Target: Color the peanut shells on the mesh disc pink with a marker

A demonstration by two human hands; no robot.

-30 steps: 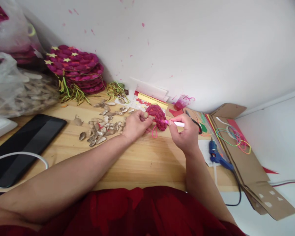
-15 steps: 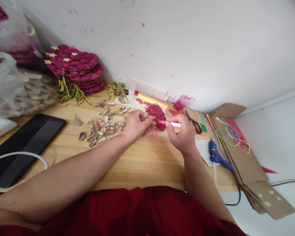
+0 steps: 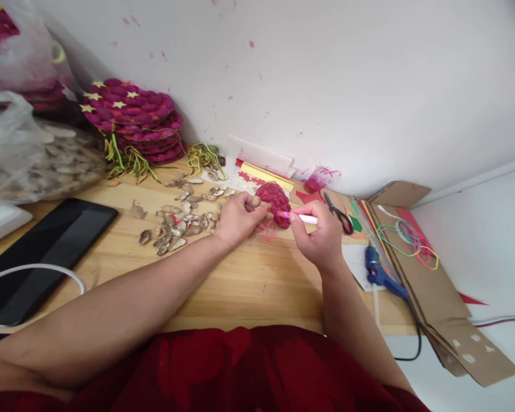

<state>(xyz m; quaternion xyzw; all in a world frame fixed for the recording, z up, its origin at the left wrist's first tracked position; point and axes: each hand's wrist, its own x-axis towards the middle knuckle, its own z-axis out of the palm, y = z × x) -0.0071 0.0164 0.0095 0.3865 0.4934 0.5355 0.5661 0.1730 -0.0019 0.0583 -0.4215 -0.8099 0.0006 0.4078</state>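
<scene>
Near the middle of the table lies a small round piece covered in magenta peanut shells point(image 3: 278, 200), with a loop of pink cord point(image 3: 270, 230) at its lower edge. My left hand point(image 3: 240, 217) pinches the left side of this piece between thumb and fingers. From the right, my right hand point(image 3: 320, 234) grips a white-handled paintbrush point(image 3: 306, 218), its pink-stained end against the shells. The exact contact of the tip is too small to make out. Loose peanut shell halves point(image 3: 175, 226) lie left of my left hand. Behind stands a cup of pink paint point(image 3: 315, 182).
A stack of magenta shell discs point(image 3: 133, 117) stands back left, near a bag of peanut shells point(image 3: 64, 160). A black tablet point(image 3: 47, 257) lies left. Scissors point(image 3: 340, 214), a blue glue gun point(image 3: 381, 273) and cardboard point(image 3: 416, 274) with cords are right. The wall rises behind.
The view has shifted very slightly. Both hands, the paintbrush and the shell piece keep nearly the same places.
</scene>
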